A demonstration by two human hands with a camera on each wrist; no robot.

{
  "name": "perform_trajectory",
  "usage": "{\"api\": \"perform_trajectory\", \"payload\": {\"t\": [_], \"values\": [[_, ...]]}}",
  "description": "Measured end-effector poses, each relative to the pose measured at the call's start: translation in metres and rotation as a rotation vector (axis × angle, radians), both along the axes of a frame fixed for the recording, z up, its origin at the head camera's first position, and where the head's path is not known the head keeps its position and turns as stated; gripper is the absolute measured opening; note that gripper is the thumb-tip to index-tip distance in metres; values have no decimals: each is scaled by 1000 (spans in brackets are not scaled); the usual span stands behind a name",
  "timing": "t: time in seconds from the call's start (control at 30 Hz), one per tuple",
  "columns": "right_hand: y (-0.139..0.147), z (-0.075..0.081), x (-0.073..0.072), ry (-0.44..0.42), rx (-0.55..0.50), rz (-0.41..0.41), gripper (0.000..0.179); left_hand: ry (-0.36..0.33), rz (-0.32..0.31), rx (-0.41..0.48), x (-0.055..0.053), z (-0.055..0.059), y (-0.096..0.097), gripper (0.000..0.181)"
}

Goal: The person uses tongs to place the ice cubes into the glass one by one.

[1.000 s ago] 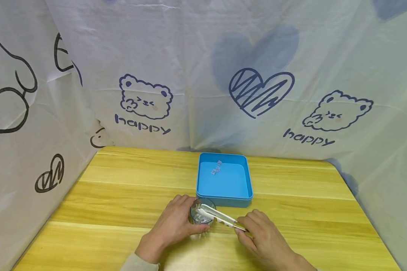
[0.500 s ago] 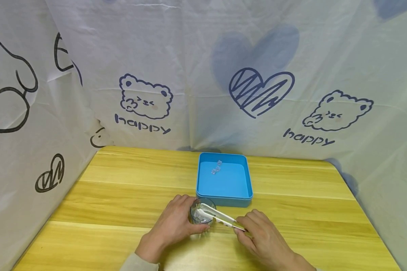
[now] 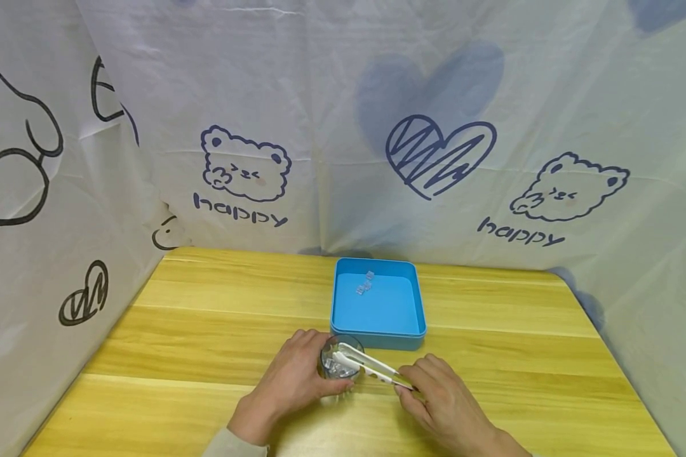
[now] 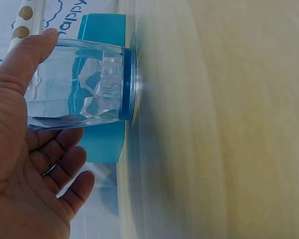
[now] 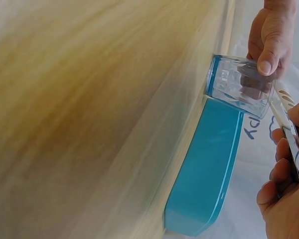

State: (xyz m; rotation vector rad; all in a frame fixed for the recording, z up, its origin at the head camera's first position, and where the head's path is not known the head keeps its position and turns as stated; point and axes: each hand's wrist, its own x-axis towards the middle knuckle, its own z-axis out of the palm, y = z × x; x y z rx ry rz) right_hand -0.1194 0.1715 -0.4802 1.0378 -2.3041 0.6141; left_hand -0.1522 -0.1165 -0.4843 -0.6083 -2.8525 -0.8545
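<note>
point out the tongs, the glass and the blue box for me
tongs (image 3: 347,362): head view, on the white tip of one arm
glass (image 4: 79,82): left wrist view, on the clear side wall
blue box (image 3: 385,341): head view, on the outside of the near wall

Desk (image 3: 520,355): we see yellow wood grain
Blue box (image 3: 377,341): lies flat on it
Glass (image 4: 62,84): stands upright just beside the box

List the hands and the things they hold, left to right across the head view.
Left hand → clear drinking glass → serving tongs → right hand.
</note>
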Motion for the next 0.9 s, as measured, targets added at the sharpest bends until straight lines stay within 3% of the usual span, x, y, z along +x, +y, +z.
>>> {"api": "perform_trajectory", "payload": {"t": [0.9], "values": [[-1,-4,0,-18,-29,-8,4,-17,1,-3,0,-2,-1,79]]}}
